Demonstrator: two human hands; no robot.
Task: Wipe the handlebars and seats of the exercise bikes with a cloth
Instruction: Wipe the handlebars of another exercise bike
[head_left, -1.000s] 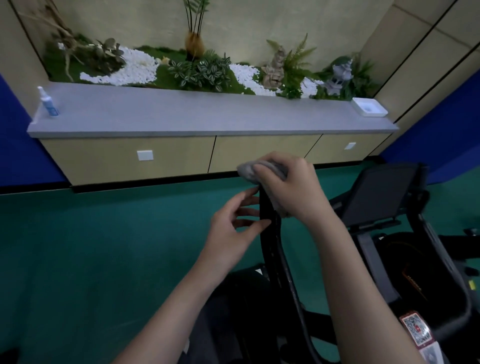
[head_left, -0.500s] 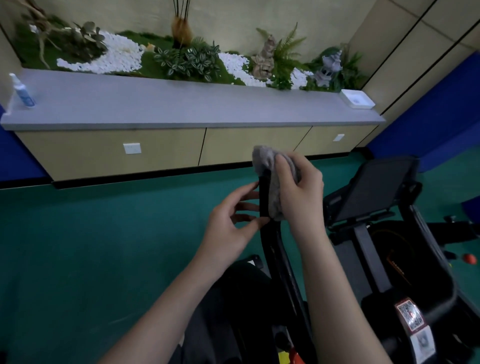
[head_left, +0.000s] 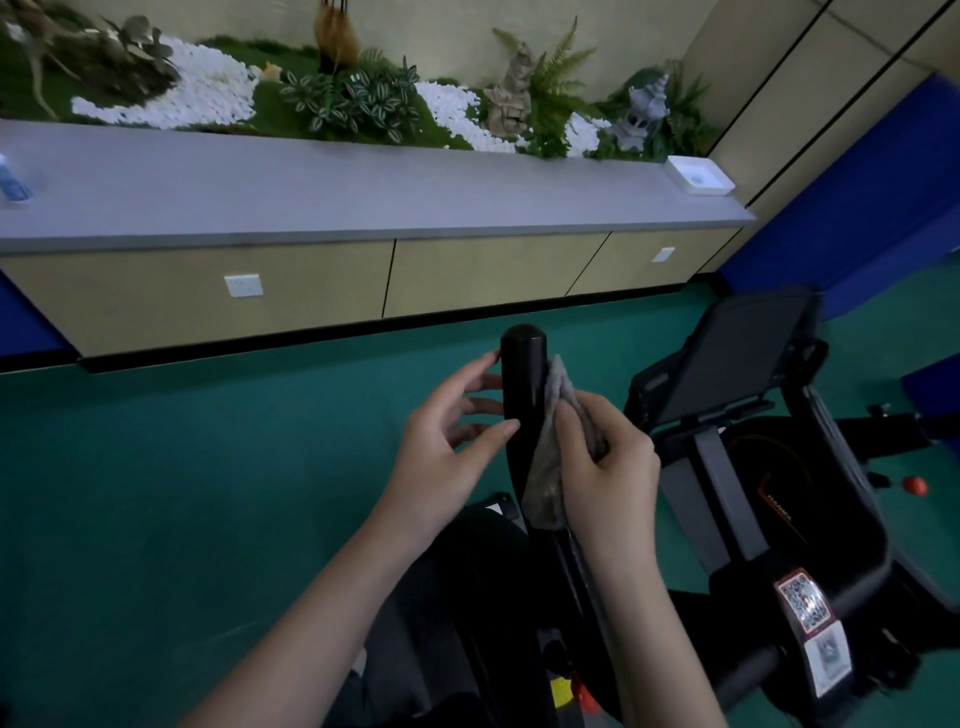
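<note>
A black upright handlebar of the exercise bike rises in the middle, its rounded top bare. My right hand grips a grey cloth and presses it against the bar's right side, below the top. My left hand is on the bar's left side with fingers loosely spread, the thumb tip and fingertips touching the bar. The bike's black console and frame stand to the right.
A long grey counter over beige cabinets runs along the far wall, backed by plants and white pebbles. A white tray lies at its right end and a blue bottle at its left edge. Green floor spreads to the left.
My right hand has slid the cloth down from the bar's top to its right side, uncovering the rounded end. My left hand stays beside the bar.
</note>
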